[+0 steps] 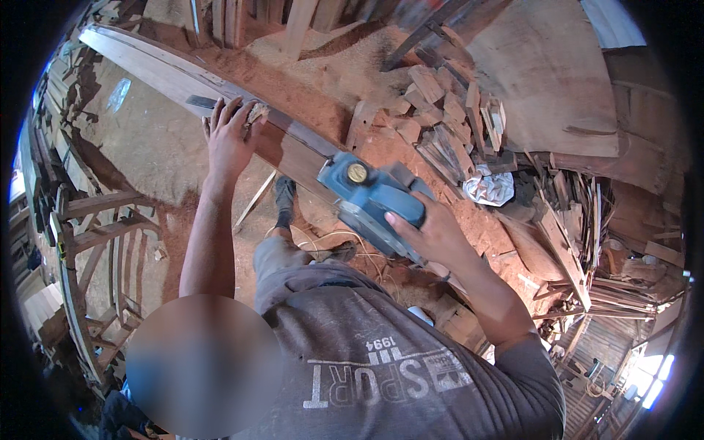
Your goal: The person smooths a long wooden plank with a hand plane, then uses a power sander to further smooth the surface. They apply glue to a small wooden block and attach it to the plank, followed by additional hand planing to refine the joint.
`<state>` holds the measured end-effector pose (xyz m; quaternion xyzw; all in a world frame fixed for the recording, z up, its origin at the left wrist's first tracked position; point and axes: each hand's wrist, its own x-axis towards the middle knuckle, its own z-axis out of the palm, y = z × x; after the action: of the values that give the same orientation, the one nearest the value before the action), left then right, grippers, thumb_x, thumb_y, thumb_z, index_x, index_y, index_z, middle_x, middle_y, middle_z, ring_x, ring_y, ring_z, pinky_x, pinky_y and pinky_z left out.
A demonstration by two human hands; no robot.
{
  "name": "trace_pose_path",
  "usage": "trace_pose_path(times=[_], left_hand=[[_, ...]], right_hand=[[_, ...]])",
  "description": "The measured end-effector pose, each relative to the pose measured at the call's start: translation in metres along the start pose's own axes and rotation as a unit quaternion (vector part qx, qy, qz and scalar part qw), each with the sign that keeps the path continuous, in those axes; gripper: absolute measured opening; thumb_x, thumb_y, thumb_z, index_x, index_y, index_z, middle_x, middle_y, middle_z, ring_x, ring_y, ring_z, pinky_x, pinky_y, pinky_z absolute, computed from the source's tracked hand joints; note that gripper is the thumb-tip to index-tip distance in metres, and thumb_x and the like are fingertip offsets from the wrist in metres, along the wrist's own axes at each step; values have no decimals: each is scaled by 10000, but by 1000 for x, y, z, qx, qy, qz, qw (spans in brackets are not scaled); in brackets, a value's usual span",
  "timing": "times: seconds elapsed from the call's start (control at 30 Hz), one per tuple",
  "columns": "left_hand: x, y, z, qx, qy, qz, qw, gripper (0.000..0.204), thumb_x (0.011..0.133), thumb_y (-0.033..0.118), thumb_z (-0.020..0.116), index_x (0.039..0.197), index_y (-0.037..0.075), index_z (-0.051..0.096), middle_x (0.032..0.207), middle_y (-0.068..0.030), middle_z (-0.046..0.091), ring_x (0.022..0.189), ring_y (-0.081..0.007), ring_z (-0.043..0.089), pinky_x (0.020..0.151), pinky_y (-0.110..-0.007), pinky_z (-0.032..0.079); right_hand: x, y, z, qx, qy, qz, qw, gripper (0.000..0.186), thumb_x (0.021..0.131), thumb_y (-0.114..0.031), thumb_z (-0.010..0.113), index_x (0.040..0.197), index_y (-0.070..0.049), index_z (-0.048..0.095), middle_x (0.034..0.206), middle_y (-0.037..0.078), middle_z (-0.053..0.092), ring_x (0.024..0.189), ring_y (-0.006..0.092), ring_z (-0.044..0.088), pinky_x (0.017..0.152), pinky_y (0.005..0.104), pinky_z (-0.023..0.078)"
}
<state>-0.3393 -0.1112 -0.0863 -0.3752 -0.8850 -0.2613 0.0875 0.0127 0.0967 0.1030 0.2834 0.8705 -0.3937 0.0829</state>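
Observation:
My right hand [429,233] is wrapped round the rear handle of a blue electric hand planer [378,194]. The planer sits at the near end of a long wooden beam [158,70], which runs away to the far left. Farther along the beam, my left hand [233,136] lies with its fingers spread on the wood. A small pale, rough lump [257,112] shows beside its thumb; I cannot tell what it is. A short dark flat strip [201,101] lies on the beam by the fingertips. The planer's underside is hidden.
Wood offcuts [433,95] are heaped beyond the planer, with a crumpled white plastic bag [489,185] next to them. A wooden frame [103,227] stands at left. Large boards [543,73] lean at far right. A pale cord [345,235] lies on the sawdust-covered ground near my feet.

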Motion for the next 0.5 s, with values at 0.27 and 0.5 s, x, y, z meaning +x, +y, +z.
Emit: trace_pose_path(times=[0.27, 0.5], left_hand=[[1, -6, 4, 15, 2, -1, 1000, 443, 999, 404, 731, 1412, 247, 705, 1541, -68, 602, 1527, -407, 422, 1232, -639, 287], [1, -3, 0, 3, 2, -4, 1000, 433, 1009, 436, 711, 1399, 249, 714, 1543, -61, 605, 1533, -386, 420, 1230, -656, 270]], right_hand=[[29, -26, 13, 48, 27, -2, 998, 665, 972, -527, 735, 1304, 46, 669, 1075, 311, 751, 1047, 467, 740, 920, 508, 592], [-68, 23, -25, 27, 51, 99, 993, 608, 958, -423, 785, 1310, 58, 670, 1094, 282, 775, 1042, 392, 781, 901, 450, 609]])
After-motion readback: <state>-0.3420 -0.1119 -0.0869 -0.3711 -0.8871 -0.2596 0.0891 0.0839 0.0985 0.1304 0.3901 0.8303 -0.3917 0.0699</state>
